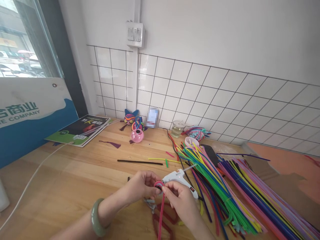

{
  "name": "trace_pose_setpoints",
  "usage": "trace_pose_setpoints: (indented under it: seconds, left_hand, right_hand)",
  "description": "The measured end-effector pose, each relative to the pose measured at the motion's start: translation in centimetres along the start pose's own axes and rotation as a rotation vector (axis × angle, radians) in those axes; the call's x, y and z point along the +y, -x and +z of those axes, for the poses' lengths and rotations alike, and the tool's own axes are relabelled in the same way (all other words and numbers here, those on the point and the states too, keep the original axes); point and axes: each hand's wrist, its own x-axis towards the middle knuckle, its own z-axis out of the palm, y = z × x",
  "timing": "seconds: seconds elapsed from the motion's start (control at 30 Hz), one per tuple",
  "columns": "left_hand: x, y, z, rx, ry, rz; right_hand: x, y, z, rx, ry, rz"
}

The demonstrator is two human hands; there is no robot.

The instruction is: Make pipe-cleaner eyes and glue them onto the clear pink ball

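Head view shows two bare hands working above a wooden counter (87, 173). The left hand (146, 186) has its grip pinched on the curled top of a pink fuzzy stick (162, 213), with something dark inside the curl. The right hand (178, 196) has its grip pinched on the same stick, at the right side of the curl, and the rest of it hangs down between the hands. A green bangle (96, 217) goes around the left wrist. Just behind the hands lies a white glue gun (178, 179), with a clear stick poking out of its back. Scissors (165, 221) with red handles lie under the pink stick. To the right are big bunches of fuzzy sticks (222, 193) in green, blue, yellow, pink and purple. A black stick (140, 162) lies farther back, near a short green piece (166, 163) and a short pink piece (170, 154). Along the wall are a bright toy with blue ears (131, 117), a round pink thing (137, 135), a glass jar (177, 129), a small pink bowl (192, 142) and a stripy bundle (196, 132). A purple tassel (110, 144) lies near a book (80, 130) on the left.
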Motion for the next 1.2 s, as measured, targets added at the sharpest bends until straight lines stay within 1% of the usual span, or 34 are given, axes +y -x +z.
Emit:
trace_pose_setpoints:
  seconds: [0.2, 0.33, 0.47, 0.67, 0.77, 0.9, 1.03, 1.1, 1.2]
  left_hand:
    - [0.3, 0.4, 0.3, 0.003, -0.021, -0.028]
    - [0.6, 0.5, 0.2, 0.006, -0.045, -0.005]
    - [0.7, 0.7, 0.4, -0.013, -0.027, 0.006]
    - [0.1, 1.0, 2.0, -0.111, 0.014, -0.029]
    - [0.2, 1.3, 3.0, -0.124, 0.033, -0.014]
    - [0.4, 1.6, 3.7, -0.085, 0.121, 0.014]
    - [0.3, 1.4, 3.4, -0.011, 0.204, -0.047]
    - [0.3, 1.2, 3.0, 0.025, 0.174, -0.065]
    - [0.6, 1.1, 2.7, 0.085, 0.066, -0.041]
  right_hand:
    - [0.0, 0.1, 0.0, -0.02, -0.023, 0.022]
    - [-0.2, 0.1, -0.1, -0.024, -0.028, 0.026]
    - [-0.6, 0.1, -0.7, -0.014, -0.11, 0.058]
    - [-1.0, 0.0, -1.1, 0.073, -0.263, 0.062]
    - [-1.1, 0.1, -1.0, 0.095, -0.29, 0.06]
    - [-1.2, 0.2, -0.9, 0.089, -0.294, 0.06]
    - [-1.2, 0.1, -1.0, 0.09, -0.306, 0.059]
    - [-1.2, 0.0, -1.1, 0.104, -0.3, 0.054]
    - [-1.1, 0.0, -1.1, 0.107, -0.284, 0.043]
